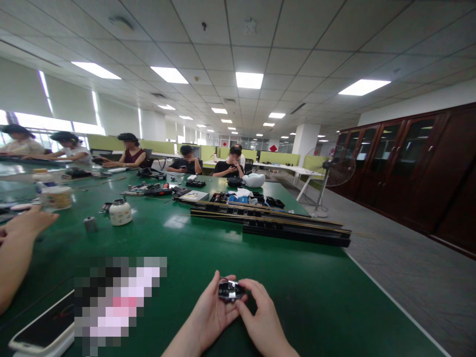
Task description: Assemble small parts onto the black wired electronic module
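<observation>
A small black part with shiny silver pieces [232, 291] is held between both hands, just above the green table [178, 272]. My left hand [215, 307] is palm up under it, with the thumb at its left edge and the fingers beneath. My right hand [260, 310] pinches its right end between thumb and index finger. Fine details of the part are too small to make out.
At left lie a phone [46, 320] and a blurred patch; another person's arm [18, 248] reaches in. Beyond are a metal cylinder [89, 224], a white jar [120, 212], a tub [57, 197], tools, and long black rails [297, 233]. Several people sit farther back.
</observation>
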Tool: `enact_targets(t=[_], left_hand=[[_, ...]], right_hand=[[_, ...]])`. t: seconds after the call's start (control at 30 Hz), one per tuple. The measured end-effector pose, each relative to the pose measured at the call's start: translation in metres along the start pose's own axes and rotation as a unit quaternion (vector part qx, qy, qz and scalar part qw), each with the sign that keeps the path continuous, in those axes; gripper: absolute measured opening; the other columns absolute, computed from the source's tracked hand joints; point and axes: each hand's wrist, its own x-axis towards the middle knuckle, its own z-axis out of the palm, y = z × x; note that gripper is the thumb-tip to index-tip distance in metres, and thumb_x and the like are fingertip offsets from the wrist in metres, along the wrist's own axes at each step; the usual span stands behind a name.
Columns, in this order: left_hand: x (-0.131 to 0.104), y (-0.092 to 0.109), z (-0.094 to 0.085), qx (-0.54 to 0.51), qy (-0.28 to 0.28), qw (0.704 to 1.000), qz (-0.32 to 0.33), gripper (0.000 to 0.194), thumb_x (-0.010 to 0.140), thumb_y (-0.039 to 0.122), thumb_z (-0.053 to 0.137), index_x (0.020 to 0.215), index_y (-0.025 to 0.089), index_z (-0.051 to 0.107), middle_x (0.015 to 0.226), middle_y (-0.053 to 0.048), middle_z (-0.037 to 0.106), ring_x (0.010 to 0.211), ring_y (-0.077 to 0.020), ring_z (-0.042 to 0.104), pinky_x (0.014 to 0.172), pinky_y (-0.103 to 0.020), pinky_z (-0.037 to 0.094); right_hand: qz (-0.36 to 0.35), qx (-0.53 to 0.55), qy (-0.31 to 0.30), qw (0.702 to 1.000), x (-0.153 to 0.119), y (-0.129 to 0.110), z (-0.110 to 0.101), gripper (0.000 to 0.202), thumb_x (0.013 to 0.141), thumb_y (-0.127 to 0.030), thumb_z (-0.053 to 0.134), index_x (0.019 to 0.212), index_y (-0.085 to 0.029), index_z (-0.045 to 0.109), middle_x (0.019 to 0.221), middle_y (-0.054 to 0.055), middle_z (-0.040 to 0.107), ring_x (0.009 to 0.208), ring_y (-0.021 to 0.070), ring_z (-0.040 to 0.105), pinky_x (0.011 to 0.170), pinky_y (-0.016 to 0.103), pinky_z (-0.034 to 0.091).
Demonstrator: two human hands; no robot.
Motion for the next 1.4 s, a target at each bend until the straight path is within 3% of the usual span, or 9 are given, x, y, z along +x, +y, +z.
enact_targets(t=[0.3,0.6,0.83,1.13,1.4], left_hand=[[-0.0039,0.0010,0.0055,-0.006,0.011,1.000,-0.002,0.029,0.075,0.043,0.052,0.091,0.019,0.048,0.078,-0.008,0.067,0.074,-0.0255,0.066,0.066,-0.031,0.047],[-0.0018,-0.0007,0.0015,-0.027,-0.015,1.000,0.004,0.031,0.073,0.043,0.055,0.093,0.021,0.047,0.087,-0.010,0.067,0.076,-0.0243,0.066,0.071,-0.033,0.046],[-0.0035,0.0001,0.0038,-0.034,-0.007,0.999,0.006,0.026,0.074,0.042,0.054,0.088,0.020,0.050,0.080,-0.009,0.067,0.076,-0.0255,0.066,0.068,-0.032,0.046],[-0.0025,0.0009,0.0005,-0.071,-0.052,0.996,-0.012,0.023,0.075,0.041,0.053,0.078,0.019,0.058,0.077,-0.009,0.069,0.070,-0.0220,0.066,0.066,-0.030,0.045],[-0.0051,0.0021,0.0041,-0.077,-0.038,0.996,-0.017,0.024,0.077,0.038,0.051,0.077,0.016,0.060,0.078,-0.010,0.068,0.081,-0.0237,0.065,0.066,-0.029,0.046]], right_hand=[[0.011,-0.001,-0.007,1.000,0.0004,-0.0001,-0.0023,0.031,0.071,-0.012,0.055,0.098,-0.025,0.060,0.103,0.004,0.061,0.101,0.0207,0.054,0.090,0.036,0.042],[0.006,-0.012,-0.001,1.000,0.0003,0.0011,-0.0013,0.030,0.072,-0.013,0.055,0.099,-0.025,0.060,0.105,0.004,0.061,0.102,0.0206,0.054,0.092,0.037,0.041],[0.010,-0.011,-0.002,1.000,-0.0001,-0.0004,-0.0018,0.030,0.072,-0.013,0.055,0.099,-0.026,0.060,0.104,0.004,0.061,0.101,0.0202,0.054,0.091,0.036,0.041],[-0.022,-0.029,0.009,0.999,-0.0002,-0.0009,-0.0010,0.028,0.072,-0.014,0.057,0.097,-0.025,0.060,0.102,0.004,0.062,0.100,0.0206,0.054,0.089,0.038,0.042],[-0.038,-0.048,0.011,0.998,-0.0016,0.0010,-0.0003,0.031,0.071,-0.013,0.056,0.100,-0.024,0.059,0.103,0.005,0.062,0.101,0.0206,0.054,0.090,0.038,0.042]])
